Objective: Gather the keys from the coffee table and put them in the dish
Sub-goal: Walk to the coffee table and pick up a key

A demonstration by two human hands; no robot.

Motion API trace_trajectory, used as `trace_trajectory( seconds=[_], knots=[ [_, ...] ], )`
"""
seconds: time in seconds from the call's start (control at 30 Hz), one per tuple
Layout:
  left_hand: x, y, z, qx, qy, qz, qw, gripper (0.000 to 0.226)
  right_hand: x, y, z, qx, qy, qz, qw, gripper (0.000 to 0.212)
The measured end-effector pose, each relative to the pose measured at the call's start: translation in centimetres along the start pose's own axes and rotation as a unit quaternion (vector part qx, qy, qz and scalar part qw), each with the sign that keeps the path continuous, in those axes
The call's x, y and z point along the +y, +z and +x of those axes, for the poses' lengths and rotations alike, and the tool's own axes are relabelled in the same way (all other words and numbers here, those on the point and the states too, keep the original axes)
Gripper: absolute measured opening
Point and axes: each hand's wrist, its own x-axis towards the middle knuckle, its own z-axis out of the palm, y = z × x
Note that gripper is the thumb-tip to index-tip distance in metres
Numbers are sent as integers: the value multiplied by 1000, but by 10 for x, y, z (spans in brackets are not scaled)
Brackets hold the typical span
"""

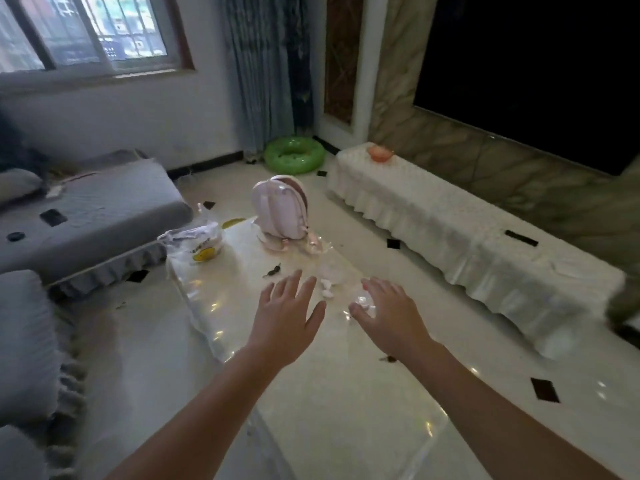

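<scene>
Both hands reach out at mid-frame over the coffee table (207,306), left hand (289,317) and right hand (388,317) spread, grasping nothing; dark keys (272,271) lie just above the left fingertips

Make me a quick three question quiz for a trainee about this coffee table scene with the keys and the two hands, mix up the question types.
1. True or false: the left hand is already gripping the dark keys.
2. Multiple choice: what stands at the far end of the coffee table? A) a pink backpack B) a kettle C) a stack of books
3. Short answer: which hand is nearer the keys?

Key
1. False. Both hands hover open and empty above the table; the keys lie apart, just beyond the left fingertips.
2. A, the pink backpack, standing beside a plastic bag.
3. The left hand; the right hand is farther right, over some small white objects.
</scene>
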Motion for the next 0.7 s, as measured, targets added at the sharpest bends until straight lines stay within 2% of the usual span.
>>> trace_trajectory(
  seconds=[0.13, 0.33, 0.53, 0.7],
  knots=[
    [-1, 27, 46, -37, 68, -28, 997, 57, 16, 1, 2, 25, 83, 3, 996, 59],
    [34, 66, 73, -73, 162, -63, 982, 53, 50, 4, -14, 13, 183, -7, 983, 62],
    [55, 92, 80, -112, 185, -43, 975, 55, 86, 16, -7, 1, 218, 12, 976, 62],
    [60, 99, 88, -112, 148, -26, 982, 53, 112, 33, 10, -14, 199, 40, 979, 63]
  ],
)
